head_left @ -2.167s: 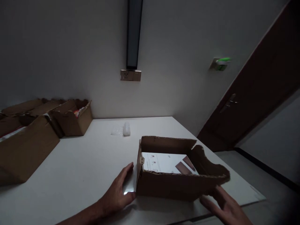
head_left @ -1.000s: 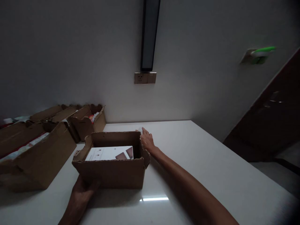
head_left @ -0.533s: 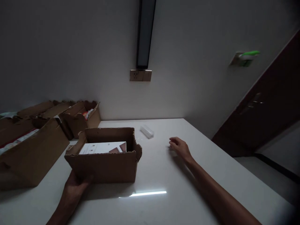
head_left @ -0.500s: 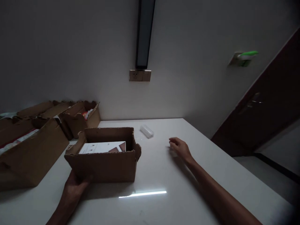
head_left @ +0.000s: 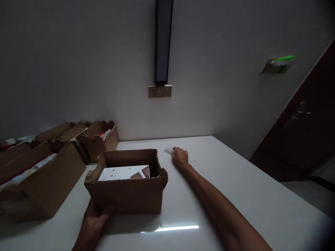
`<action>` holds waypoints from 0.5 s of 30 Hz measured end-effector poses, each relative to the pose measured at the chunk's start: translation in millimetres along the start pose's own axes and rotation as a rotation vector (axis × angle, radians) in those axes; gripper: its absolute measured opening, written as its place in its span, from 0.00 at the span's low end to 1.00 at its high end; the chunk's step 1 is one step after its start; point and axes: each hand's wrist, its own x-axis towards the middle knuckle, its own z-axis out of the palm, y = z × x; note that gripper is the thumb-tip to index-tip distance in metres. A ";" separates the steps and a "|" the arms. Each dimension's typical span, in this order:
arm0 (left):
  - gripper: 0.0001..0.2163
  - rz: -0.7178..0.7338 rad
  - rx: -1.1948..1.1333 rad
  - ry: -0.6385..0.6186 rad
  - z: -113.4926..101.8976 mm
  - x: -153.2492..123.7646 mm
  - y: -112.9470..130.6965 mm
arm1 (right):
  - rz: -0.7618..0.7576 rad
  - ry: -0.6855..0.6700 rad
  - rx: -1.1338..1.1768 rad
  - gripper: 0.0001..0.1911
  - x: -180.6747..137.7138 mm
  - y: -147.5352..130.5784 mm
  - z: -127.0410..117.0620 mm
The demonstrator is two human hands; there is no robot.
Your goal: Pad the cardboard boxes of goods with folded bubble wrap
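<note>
A small open cardboard box (head_left: 128, 195) stands on the white table (head_left: 235, 195) with a white printed package (head_left: 120, 172) lying inside. My left hand (head_left: 94, 218) grips the box at its lower front left corner, fingers curled against the cardboard. My right hand (head_left: 180, 157) is stretched out past the box's right rear corner. Its fingers are bent over a small clear plastic piece (head_left: 169, 150) that lies on the table near the wall. Only the left end of that piece shows.
Several larger open cardboard boxes (head_left: 47, 177) with goods inside line the table's left side up to the wall. A wall socket (head_left: 160, 91) sits under a dark vertical strip. A dark door (head_left: 300, 132) is at the right, beyond the table edge.
My right hand has moved from the open table at the right back toward the wall and onto the clear plastic piece. My left hand stays on the box.
</note>
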 end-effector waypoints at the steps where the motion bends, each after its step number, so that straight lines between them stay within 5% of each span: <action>1: 0.37 -0.013 -0.004 -0.004 0.0 -0.1 0.6 | 0.054 0.016 0.010 0.11 4.6 9.0 -4.8; 6: 0.37 -0.008 0.003 0.014 -1.6 -0.8 3.6 | 0.254 0.138 0.148 0.14 -0.4 64.8 -47.2; 15: 0.34 0.021 -0.001 -0.003 0.8 -5.6 12.7 | 0.411 0.306 0.279 0.19 -90.9 150.9 -128.8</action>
